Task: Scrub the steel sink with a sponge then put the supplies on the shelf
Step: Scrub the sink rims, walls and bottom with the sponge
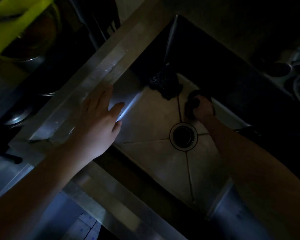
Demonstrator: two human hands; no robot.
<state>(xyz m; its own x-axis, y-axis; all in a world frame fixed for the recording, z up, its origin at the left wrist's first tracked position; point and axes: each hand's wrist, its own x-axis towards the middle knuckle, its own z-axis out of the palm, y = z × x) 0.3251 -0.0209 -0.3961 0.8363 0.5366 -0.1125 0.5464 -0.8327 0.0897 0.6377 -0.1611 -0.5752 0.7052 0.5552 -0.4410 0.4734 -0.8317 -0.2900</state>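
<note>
While the left hand (pixel 97 118) lies flat, fingers straight, on the sink (pixel 102 66) rim, the right hand (pixel 203 110) clamps a sponge (pixel 191 103) near the drain (pixel 183 136).

Dark scouring pad (pixel 164 84) in steel sink (pixel 145 118) corner

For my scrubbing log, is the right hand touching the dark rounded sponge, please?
Touching: the head view shows the right hand gripping the dark rounded sponge.
</note>
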